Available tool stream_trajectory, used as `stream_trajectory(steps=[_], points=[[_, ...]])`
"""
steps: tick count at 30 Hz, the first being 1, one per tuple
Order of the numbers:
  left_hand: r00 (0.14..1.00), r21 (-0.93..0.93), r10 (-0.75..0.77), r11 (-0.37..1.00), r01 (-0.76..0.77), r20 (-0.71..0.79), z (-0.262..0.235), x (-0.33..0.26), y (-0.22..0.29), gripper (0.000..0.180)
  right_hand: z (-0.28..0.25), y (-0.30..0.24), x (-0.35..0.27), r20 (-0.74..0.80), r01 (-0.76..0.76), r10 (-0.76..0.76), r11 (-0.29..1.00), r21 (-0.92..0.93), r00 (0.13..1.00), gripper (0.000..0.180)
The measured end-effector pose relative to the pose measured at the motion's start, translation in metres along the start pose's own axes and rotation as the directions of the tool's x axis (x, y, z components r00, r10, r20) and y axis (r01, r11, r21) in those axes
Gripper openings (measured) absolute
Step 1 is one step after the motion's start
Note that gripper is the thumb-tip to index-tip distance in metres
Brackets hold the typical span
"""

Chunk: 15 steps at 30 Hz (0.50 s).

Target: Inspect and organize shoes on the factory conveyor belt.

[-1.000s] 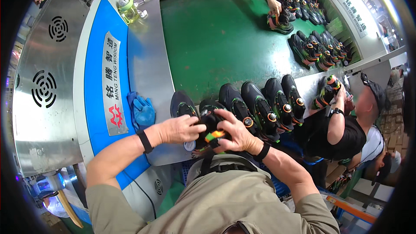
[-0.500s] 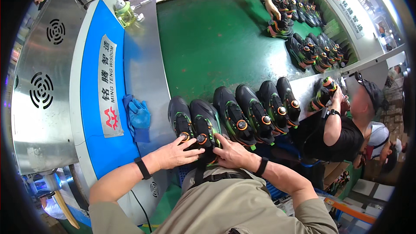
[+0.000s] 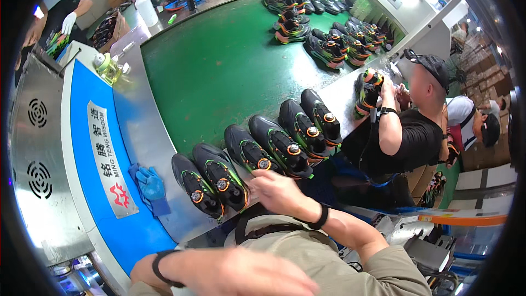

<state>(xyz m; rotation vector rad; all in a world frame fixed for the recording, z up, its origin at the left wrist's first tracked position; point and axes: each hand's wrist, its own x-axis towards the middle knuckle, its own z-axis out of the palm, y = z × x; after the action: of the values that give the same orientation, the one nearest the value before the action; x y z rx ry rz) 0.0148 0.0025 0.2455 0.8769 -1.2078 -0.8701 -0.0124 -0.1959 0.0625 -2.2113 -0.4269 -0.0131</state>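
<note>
Along the near edge of the green-topped workbench point(image 3: 186, 87) stands a row of several black shoes with green and orange trim and round lacing dials. My right hand point(image 3: 279, 193) is beside the heels of the second shoe point(image 3: 218, 178) and the third shoe point(image 3: 249, 148). Its fingers are curled together, and whatever lies inside them is hidden. My left hand point(image 3: 241, 271) is low in front of my body, away from the shoes and smeared by motion. The leftmost shoe point(image 3: 197, 187) sits on the metal edge, with no hand on it.
Blue gloves point(image 3: 150, 185) lie on the metal ledge at left. A blue panel point(image 3: 90, 153) curves beside it. More black shoes point(image 3: 329, 49) are grouped at the far right. A co-worker point(image 3: 411, 142) at right handles another shoe point(image 3: 367, 90). A yellow-green bottle point(image 3: 108, 68) stands far left.
My left hand has left the two leftmost shoes and come back toward my body. My right hand has lifted off the second shoe's heel. The view has turned; the far worker's hand has left the shoes.
</note>
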Motion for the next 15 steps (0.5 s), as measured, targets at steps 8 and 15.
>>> stream_trajectory(steps=[8, 15], points=[[0.946, -0.559, 0.271, 0.819, -0.129, 0.179, 0.017, 0.075, -0.021, 0.035, -0.084, 0.049, -0.094, -0.252, -0.400, 0.436, 0.898, 0.182, 0.864, 0.016], [0.923, -0.528, 0.288, 0.841, -0.118, 0.253, 0.031, 0.129, -0.041, 0.038, -0.094, 0.053, -0.139, -0.300, -0.408, 0.463, 0.883, 0.230, 0.834, 0.017]])
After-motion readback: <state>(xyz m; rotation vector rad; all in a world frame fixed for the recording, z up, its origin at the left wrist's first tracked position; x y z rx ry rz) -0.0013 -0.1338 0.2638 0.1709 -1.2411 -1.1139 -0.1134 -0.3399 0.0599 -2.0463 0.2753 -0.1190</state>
